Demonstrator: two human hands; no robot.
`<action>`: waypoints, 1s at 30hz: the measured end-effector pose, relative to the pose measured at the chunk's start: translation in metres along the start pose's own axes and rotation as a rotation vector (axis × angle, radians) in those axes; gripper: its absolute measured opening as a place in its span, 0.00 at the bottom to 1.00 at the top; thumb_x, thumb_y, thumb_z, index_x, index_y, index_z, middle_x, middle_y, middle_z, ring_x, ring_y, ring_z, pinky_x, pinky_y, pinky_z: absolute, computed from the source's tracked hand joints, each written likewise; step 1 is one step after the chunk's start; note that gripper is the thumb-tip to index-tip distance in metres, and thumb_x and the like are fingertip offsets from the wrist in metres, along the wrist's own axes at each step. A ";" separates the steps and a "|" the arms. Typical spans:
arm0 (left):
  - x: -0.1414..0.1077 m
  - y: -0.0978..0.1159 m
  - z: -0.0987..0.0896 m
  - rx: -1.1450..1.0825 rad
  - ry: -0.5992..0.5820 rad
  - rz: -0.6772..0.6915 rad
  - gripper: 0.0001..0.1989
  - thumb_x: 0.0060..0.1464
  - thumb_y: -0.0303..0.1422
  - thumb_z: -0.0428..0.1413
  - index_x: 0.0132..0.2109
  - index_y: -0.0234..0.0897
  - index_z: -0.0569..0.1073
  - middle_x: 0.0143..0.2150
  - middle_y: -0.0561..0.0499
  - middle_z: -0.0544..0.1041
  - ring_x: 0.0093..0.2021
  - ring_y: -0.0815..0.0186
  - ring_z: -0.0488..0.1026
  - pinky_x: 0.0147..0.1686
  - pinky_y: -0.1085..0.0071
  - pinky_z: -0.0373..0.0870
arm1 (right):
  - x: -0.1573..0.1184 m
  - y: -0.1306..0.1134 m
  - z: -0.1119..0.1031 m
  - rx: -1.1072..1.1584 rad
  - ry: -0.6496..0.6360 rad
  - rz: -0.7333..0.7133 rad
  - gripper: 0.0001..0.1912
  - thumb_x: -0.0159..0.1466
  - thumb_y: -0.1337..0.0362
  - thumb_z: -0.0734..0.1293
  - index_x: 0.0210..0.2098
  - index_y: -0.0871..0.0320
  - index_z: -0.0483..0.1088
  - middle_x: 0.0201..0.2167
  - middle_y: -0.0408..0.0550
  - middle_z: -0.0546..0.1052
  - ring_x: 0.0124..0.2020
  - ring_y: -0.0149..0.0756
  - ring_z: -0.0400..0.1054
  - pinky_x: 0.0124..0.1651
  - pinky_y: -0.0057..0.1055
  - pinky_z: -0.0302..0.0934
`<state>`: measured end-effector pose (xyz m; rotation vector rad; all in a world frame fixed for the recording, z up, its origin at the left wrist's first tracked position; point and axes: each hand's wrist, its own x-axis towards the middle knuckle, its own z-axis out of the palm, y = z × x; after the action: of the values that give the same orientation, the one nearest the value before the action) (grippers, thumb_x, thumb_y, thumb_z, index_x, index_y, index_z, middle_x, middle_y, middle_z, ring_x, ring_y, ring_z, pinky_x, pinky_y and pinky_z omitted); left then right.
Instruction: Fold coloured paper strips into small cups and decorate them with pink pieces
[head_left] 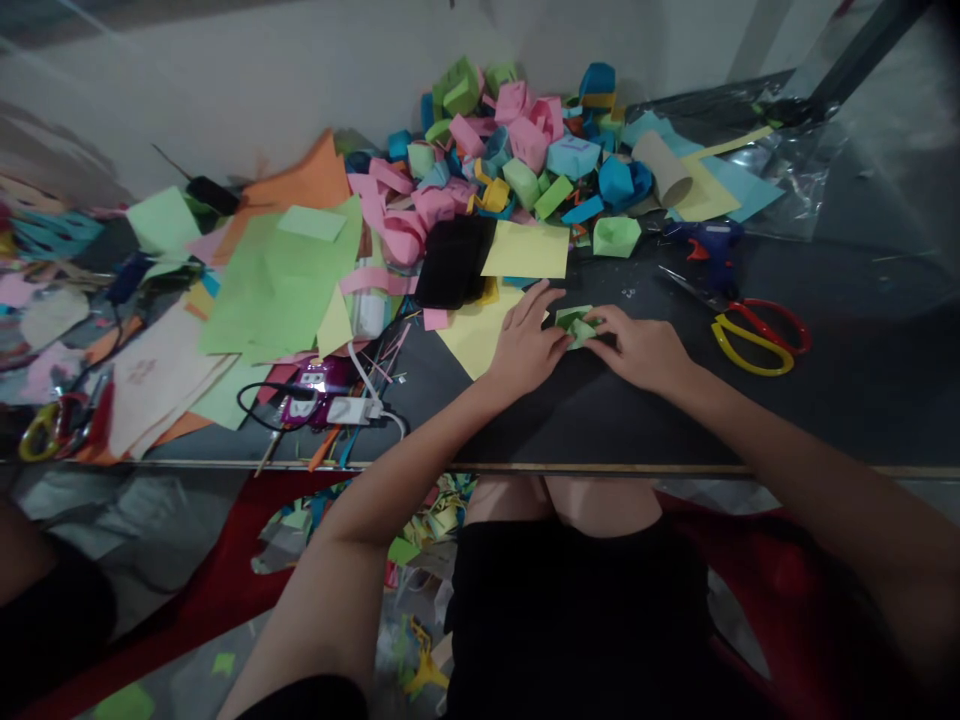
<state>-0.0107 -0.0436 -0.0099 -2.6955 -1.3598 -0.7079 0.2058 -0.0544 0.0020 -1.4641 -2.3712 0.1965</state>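
Note:
A small piece of folded light green paper (576,326) is between my two hands, low over the dark table. My left hand (527,342) grips its left side, with the thumb at the near edge and the other fingers reaching out over yellow paper. On the right side, the thumb and fingertips of my right hand (636,346) pinch the same piece. Part of the paper is hidden by the fingertips. Just beyond it sits a finished-looking green paper cup (616,237), and a yellow sheet (526,249) lies past my left fingers.
Red-and-yellow-handled scissors (757,335) and a blue glue gun (709,245) lie on the right. Pink, blue and green folded paper pieces (517,140) are heaped at the back. A black phone (452,262), green sheets (281,285) and a purple power strip (319,390) are left.

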 end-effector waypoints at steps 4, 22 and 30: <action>0.007 -0.003 0.014 -0.066 0.043 -0.113 0.12 0.65 0.33 0.55 0.34 0.37 0.80 0.62 0.42 0.73 0.70 0.49 0.62 0.69 0.45 0.62 | 0.008 0.011 0.006 0.136 0.011 -0.026 0.24 0.66 0.54 0.69 0.59 0.55 0.69 0.42 0.50 0.84 0.35 0.40 0.77 0.34 0.31 0.61; 0.023 -0.012 0.018 -0.100 0.041 -0.167 0.16 0.66 0.42 0.54 0.37 0.37 0.79 0.60 0.39 0.74 0.68 0.48 0.63 0.67 0.47 0.64 | 0.022 0.015 0.003 -0.009 -0.007 -0.193 0.14 0.73 0.61 0.63 0.41 0.53 0.81 0.43 0.46 0.84 0.45 0.38 0.76 0.33 0.31 0.58; 0.024 -0.026 -0.002 -0.079 -0.113 0.166 0.06 0.64 0.37 0.59 0.41 0.42 0.80 0.56 0.46 0.78 0.65 0.53 0.68 0.63 0.52 0.69 | 0.023 0.019 0.001 -0.022 -0.007 -0.201 0.15 0.73 0.61 0.62 0.42 0.52 0.82 0.45 0.46 0.84 0.46 0.38 0.76 0.36 0.32 0.61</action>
<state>-0.0198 -0.0104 -0.0024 -2.9080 -1.1325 -0.6162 0.2121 -0.0247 0.0007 -1.2250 -2.5135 0.1256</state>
